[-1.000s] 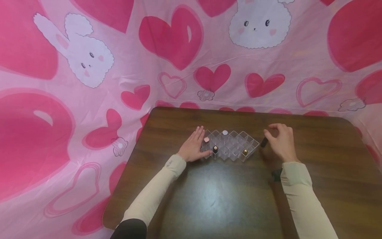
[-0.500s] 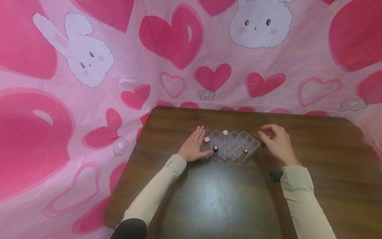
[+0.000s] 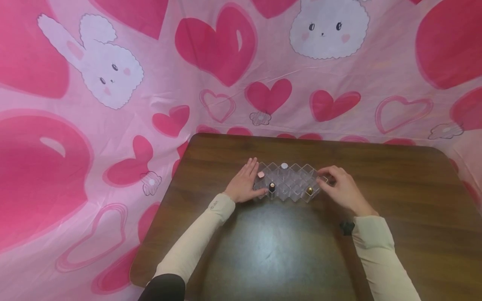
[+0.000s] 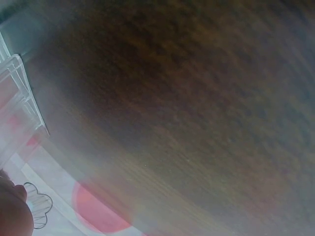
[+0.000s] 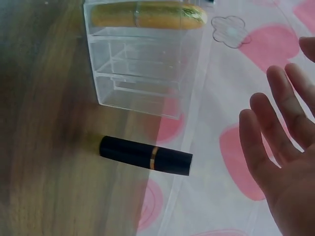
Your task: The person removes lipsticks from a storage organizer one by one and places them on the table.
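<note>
A clear lipstick organizer [image 3: 290, 188] with diamond-shaped compartments stands on the wooden table. My left hand [image 3: 242, 184] rests against its left end, fingers extended; a fingertip [image 4: 15, 209] shows in the left wrist view. Over the organizer's right end is my right hand [image 3: 344, 188], fingers loosely bent in the head view and spread with nothing held in the right wrist view. Beside that end a black lipstick [image 5: 145, 156] with a gold band stands upright, mostly hidden by the hand in the head view. A gold lipstick [image 5: 147, 14] occupies a compartment at the right front.
Other compartments hold a pink-topped tube [image 3: 261, 174], a black tube [image 3: 272, 187] and a silver-topped one [image 3: 284, 166]. A dark object [image 3: 347, 228] shows beside the right cuff. A pink heart-patterned cloth [image 3: 222, 46] hangs behind the table [image 3: 263, 259].
My right hand has moved left, from beside the black lipstick to over the organizer's right end. The left hand and the organizer stay in place.
</note>
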Motion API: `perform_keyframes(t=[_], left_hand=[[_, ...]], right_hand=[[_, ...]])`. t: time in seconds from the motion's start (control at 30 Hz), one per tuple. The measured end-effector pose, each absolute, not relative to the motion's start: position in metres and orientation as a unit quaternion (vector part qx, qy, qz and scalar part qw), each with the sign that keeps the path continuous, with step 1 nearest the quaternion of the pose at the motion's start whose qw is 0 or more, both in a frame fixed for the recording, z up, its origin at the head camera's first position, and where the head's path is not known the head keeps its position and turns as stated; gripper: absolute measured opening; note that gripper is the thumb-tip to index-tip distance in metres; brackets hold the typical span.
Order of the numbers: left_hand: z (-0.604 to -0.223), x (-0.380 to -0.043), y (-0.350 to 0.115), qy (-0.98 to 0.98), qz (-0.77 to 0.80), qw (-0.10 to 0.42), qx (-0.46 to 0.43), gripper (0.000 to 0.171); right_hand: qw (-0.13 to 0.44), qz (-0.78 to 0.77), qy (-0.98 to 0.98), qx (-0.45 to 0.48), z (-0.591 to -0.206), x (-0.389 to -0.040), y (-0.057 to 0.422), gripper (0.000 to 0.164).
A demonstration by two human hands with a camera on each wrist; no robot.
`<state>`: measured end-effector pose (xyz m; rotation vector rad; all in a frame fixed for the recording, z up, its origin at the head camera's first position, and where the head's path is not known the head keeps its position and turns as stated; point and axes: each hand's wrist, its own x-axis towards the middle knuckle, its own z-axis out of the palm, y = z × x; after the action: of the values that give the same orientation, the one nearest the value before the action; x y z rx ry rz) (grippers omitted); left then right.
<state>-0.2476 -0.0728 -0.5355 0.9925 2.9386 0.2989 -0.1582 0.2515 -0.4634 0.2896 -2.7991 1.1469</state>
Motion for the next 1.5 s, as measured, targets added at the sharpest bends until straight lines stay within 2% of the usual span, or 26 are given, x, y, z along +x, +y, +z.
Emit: perform_keyframes(t=[0.53,1.0,1.5], left_hand=[[-0.538,-0.248,-0.074,0.942,0.103,0.010,0.320,0.101],[-0.537,-0.247,-0.074,0.943,0.095,0.017,0.318,0.102],[-0.536,-0.246,-0.073,0.943,0.092,0.017,0.318,0.102]], right_hand=[[0.012,0.346,-0.929,0.128,-0.490,-0.155,0.241,0.030],[-0.021,0.319,-0.939,0.128,-0.493,-0.159,0.238,0.031],[-0.020,0.301,-0.943,0.140,-0.493,-0.166,0.237,0.020]])
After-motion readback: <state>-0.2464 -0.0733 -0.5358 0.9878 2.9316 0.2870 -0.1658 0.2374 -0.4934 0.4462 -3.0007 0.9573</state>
